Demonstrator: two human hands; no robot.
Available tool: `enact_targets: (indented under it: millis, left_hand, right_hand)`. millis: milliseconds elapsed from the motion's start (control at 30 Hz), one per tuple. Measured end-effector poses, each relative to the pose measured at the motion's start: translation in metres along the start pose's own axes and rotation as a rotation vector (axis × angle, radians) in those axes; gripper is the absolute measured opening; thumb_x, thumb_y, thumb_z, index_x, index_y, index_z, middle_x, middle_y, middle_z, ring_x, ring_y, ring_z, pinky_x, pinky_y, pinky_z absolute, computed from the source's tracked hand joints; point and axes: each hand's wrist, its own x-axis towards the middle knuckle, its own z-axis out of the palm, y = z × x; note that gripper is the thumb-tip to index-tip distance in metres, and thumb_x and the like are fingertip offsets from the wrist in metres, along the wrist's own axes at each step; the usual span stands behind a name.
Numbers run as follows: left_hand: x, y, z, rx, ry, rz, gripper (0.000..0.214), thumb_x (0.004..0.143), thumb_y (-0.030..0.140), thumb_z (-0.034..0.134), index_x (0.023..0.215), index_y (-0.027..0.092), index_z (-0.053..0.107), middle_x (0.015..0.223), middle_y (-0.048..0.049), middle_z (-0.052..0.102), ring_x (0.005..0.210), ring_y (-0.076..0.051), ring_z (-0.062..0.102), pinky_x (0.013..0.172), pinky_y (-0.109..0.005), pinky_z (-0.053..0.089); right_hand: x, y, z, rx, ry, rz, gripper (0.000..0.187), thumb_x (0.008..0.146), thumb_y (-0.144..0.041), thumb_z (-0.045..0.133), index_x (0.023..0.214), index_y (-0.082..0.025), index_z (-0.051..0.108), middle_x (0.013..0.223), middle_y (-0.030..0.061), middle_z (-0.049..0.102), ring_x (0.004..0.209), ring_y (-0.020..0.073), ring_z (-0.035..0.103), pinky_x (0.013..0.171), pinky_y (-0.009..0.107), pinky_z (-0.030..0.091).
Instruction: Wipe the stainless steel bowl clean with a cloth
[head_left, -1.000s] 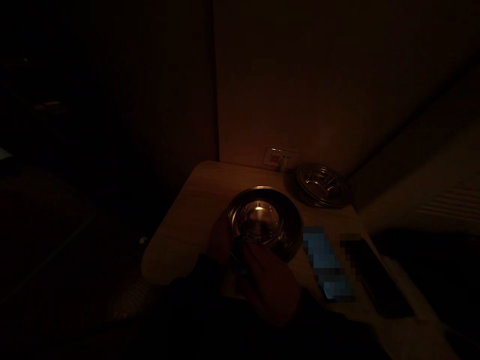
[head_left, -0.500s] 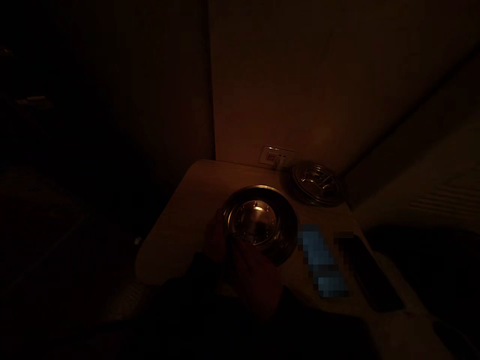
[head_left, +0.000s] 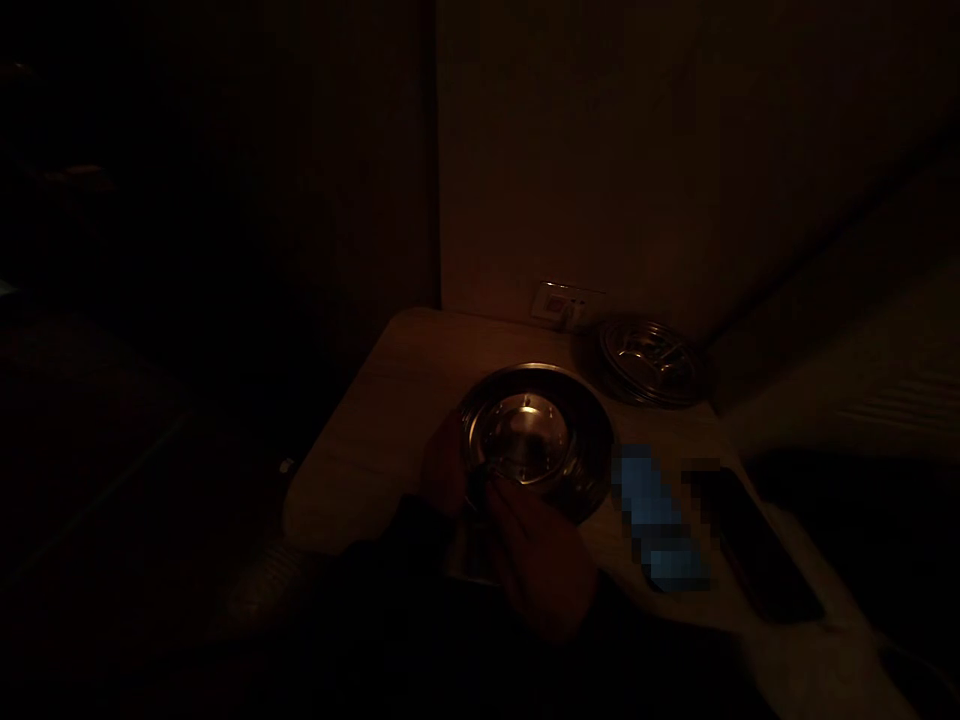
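In the dim light a shiny metal bowl [head_left: 585, 450] stands on a small wooden table. At its left side my left hand [head_left: 446, 465] is closed around the rim, mostly in shadow. My right hand [head_left: 547, 570] is at the bowl's near edge, its fingers pressed together and pointing toward the rim. Something dark shows between the two hands, but I cannot make it out. The bowl's round base catches a bright reflection, with small spots around it.
Metal divided plates [head_left: 652, 360] are stacked at the table's back right, below a wall socket [head_left: 562, 302]. To the right lie a lit, blurred-out phone [head_left: 656, 520] and a dark, flat, long object [head_left: 772, 550]. The wooden table [head_left: 375, 420] meets walls behind and to the right.
The whole view has shifted, so everything appears slightly farther right. My right hand has moved slightly down and right relative to the bowl; my left hand stays at the bowl's side.
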Motion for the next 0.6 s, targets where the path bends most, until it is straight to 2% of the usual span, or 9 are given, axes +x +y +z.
enact_targets:
  millis: [133,233,333,467,600]
  left_hand:
    - [0.003,-0.002,-0.001,0.064,0.003,-0.020,0.019,0.084,0.024,0.042,0.081,0.022,0.061,0.079,-0.0052,0.070,0.078,-0.024,0.065,0.082,-0.038,0.053]
    - [0.004,0.000,-0.002,0.089,0.017,-0.003,0.017,0.083,0.023,0.045,0.083,0.022,0.061,0.082,-0.0051,0.071,0.080,-0.023,0.066,0.081,-0.037,0.053]
    - [0.004,0.001,-0.002,0.084,-0.025,0.016,0.013,0.081,0.023,0.049,0.084,0.021,0.061,0.080,-0.0052,0.072,0.077,-0.023,0.066,0.076,-0.036,0.054]
    - [0.003,0.002,0.000,0.100,-0.025,0.055,0.016,0.081,0.022,0.049,0.089,0.021,0.063,0.086,-0.0060,0.073,0.083,-0.024,0.067,0.082,-0.037,0.054]
    - [0.003,0.005,0.001,0.041,-0.058,0.034,0.023,0.087,0.023,0.042,0.094,0.021,0.063,0.091,-0.0062,0.073,0.087,-0.023,0.067,0.084,-0.036,0.054]
  right_hand:
    - [0.015,-0.012,0.014,-0.029,0.028,0.062,0.043,0.091,-0.014,0.045,0.132,-0.009,0.056,0.132,0.0156,0.060,0.114,0.0269,0.062,0.087,0.038,0.058]
    - [0.018,-0.016,0.018,-0.015,0.073,0.072,0.043,0.090,-0.013,0.045,0.130,-0.006,0.057,0.131,0.0182,0.060,0.115,0.0280,0.061,0.089,0.039,0.058]
    - [0.009,-0.008,0.012,-0.012,0.062,0.017,0.042,0.088,-0.012,0.049,0.129,-0.004,0.058,0.128,0.0197,0.062,0.112,0.0292,0.062,0.088,0.041,0.058]
    - [-0.010,0.011,-0.004,-0.046,0.024,-0.083,0.042,0.086,-0.009,0.052,0.127,-0.007,0.059,0.124,0.0181,0.065,0.109,0.0277,0.064,0.088,0.040,0.057]
    - [-0.007,0.011,-0.005,-0.023,-0.007,-0.087,0.043,0.086,-0.009,0.053,0.129,-0.009,0.058,0.126,0.0178,0.064,0.112,0.0273,0.062,0.091,0.040,0.056]
